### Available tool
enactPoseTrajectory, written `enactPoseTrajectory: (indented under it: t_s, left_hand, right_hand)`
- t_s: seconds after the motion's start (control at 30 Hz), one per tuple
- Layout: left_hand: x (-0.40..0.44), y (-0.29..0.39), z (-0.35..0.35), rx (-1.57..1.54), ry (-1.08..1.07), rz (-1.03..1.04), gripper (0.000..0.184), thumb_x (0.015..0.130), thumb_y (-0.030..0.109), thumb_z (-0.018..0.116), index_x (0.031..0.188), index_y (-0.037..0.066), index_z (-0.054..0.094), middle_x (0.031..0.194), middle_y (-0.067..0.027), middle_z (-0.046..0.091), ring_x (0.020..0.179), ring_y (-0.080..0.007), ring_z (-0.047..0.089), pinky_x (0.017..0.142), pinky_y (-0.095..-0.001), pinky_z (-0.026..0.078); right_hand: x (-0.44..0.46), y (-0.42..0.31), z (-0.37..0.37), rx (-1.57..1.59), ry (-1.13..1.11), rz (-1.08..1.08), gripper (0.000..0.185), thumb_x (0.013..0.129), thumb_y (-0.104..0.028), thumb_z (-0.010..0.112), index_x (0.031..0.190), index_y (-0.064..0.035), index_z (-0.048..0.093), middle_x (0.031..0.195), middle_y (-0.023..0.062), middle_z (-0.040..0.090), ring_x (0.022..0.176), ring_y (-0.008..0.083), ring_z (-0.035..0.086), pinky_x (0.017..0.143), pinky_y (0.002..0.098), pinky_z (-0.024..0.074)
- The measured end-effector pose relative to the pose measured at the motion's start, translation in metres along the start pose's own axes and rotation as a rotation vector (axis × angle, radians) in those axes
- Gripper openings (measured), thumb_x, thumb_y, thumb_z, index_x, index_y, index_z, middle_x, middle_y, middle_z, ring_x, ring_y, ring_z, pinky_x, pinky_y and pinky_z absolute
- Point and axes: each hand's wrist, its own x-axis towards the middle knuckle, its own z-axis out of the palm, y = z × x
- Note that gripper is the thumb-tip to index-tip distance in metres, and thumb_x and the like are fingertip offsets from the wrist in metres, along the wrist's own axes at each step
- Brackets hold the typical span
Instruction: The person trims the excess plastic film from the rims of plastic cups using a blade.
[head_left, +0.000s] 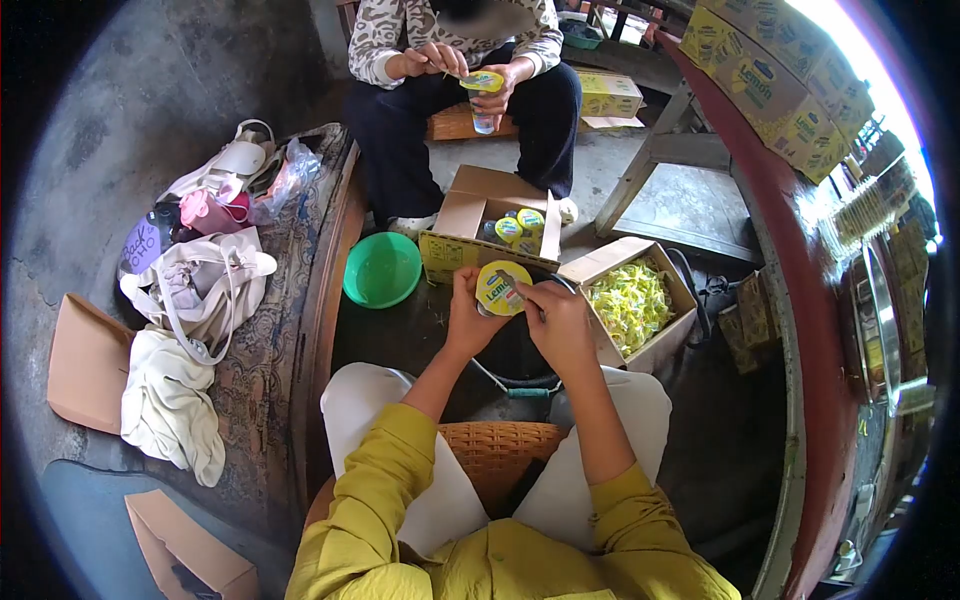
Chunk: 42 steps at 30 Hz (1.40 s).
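Head view. Left hand: grip closed round one cup, its yellow lemon lid facing up, held above the lap. Right hand: fingertips pinched at the lid's edge. Just beyond: open carton of lidded cups. Beside it, a green basin and a box of yellow-green wrapped pieces. Opposite: seated person holding another lidded cup.

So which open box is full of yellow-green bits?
The open box just right of the cup box. It's heaped with little yellow-green bits, while the cup box has lidded cups inside.
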Motion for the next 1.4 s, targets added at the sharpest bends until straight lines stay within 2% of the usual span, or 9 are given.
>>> enactPoseTrajectory:
  t_s: [0.57,0.67,1.0,1.1,1.4]
  left_hand:
    - [-0.002,-0.004,-0.001,0.040,-0.077,-0.009,0.069,0.058,-0.005,0.073,0.108,0.006,0.028,0.105,-0.0108,0.046,0.097,-0.0178,0.050,0.082,-0.0304,0.044]
    - [-0.005,0.000,-0.001,0.106,-0.099,-0.006,0.069,0.058,-0.005,0.073,0.109,0.006,0.028,0.105,-0.0109,0.046,0.098,-0.0182,0.050,0.082,-0.0306,0.044]
    - [-0.007,-0.016,0.004,0.154,-0.077,0.039,0.066,0.060,0.002,0.075,0.107,0.005,0.029,0.100,-0.0108,0.048,0.095,-0.0176,0.050,0.081,-0.0307,0.043]
    - [-0.006,-0.019,0.004,0.096,-0.103,-0.001,0.066,0.060,0.003,0.075,0.107,0.005,0.030,0.100,-0.0109,0.048,0.094,-0.0176,0.050,0.079,-0.0302,0.042]
    - [-0.009,-0.041,0.002,0.189,-0.091,-0.025,0.067,0.059,0.003,0.076,0.108,0.004,0.030,0.099,-0.0119,0.051,0.093,-0.0186,0.052,0.081,-0.0310,0.043]
  right_hand:
    - [-0.002,0.005,0.006,-0.064,-0.031,-0.020,0.026,0.067,0.005,0.054,0.092,-0.0003,0.061,0.080,0.0161,0.057,0.075,0.0316,0.057,0.068,0.0376,0.0479]
    - [-0.002,0.003,0.007,-0.096,0.008,-0.045,0.021,0.070,0.004,0.056,0.090,-0.0005,0.063,0.076,0.0145,0.058,0.068,0.0309,0.058,0.061,0.0353,0.0469]
    - [-0.008,0.013,0.010,-0.200,-0.097,-0.002,0.024,0.068,0.003,0.055,0.090,-0.0025,0.063,0.079,0.0144,0.058,0.071,0.0311,0.058,0.065,0.0367,0.0473]
    - [-0.009,0.021,0.015,-0.197,-0.088,-0.019,0.023,0.068,0.003,0.055,0.089,-0.0025,0.064,0.079,0.0142,0.059,0.072,0.0309,0.058,0.065,0.0370,0.0475]
    - [-0.012,0.049,0.032,-0.232,-0.181,-0.011,0.021,0.067,0.001,0.056,0.085,-0.0036,0.065,0.076,0.0151,0.058,0.070,0.0312,0.058,0.065,0.0380,0.0473]
